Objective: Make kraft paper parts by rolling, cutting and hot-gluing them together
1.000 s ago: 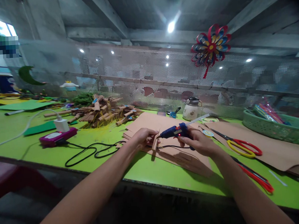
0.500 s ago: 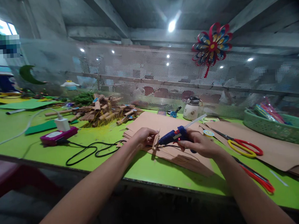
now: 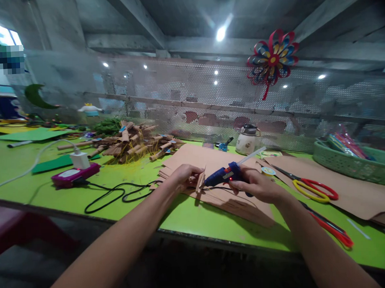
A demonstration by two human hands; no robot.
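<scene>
My left hand (image 3: 185, 176) pinches a small piece of rolled brown paper (image 3: 200, 182), tilted above the table edge of a paper stack. In my right hand (image 3: 257, 183) is a blue hot glue gun (image 3: 223, 174), its fingers wrapped round the handle. A pale glue stick (image 3: 252, 155) juts from the gun's back, and a red light glows on its side. The nozzle points left, at or very close to the lower part of the rolled paper; I cannot tell whether they touch. Beneath both hands lies the stack of brown paper sheets (image 3: 183, 155).
Red-and-yellow scissors (image 3: 316, 190), a second red-handled tool (image 3: 331, 230) and a green basket (image 3: 350, 162) are at right. A purple power strip (image 3: 75, 175) with a black cord lies left. Behind stand a pile of brown paper rolls (image 3: 130, 145) and a white bottle (image 3: 246, 140).
The glue gun's nozzle has moved down along the rolled paper, from its upper part toward its lower end, within the first half second. Since then both hands look almost still.
</scene>
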